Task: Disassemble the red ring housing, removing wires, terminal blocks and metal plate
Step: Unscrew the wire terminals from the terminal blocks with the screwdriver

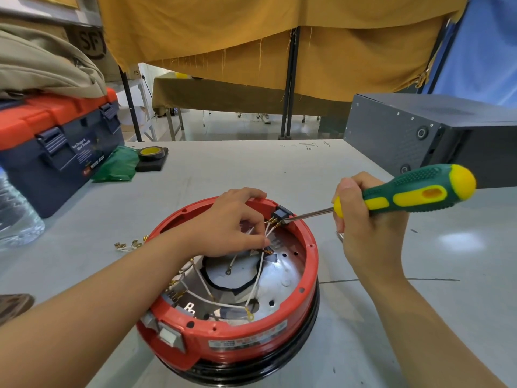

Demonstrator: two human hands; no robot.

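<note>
I see the red ring housing [240,330] sitting on the grey tabletop [251,169]. My left hand [229,222] pinches white wires [258,271] inside it, while my right hand [366,228] has its grip clamped on a green-yellow screwdriver [414,193], the tip touching the black terminal block [281,214] at the far rim.

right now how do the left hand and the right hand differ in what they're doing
The left hand reaches inside the red ring housing and pinches the white wires; the right hand stays outside the rim, wrapped round the screwdriver. The left works with bare fingertips, while the right points the tool's blade at the black terminal block on the rim. Both act at the housing's far edge.
</note>
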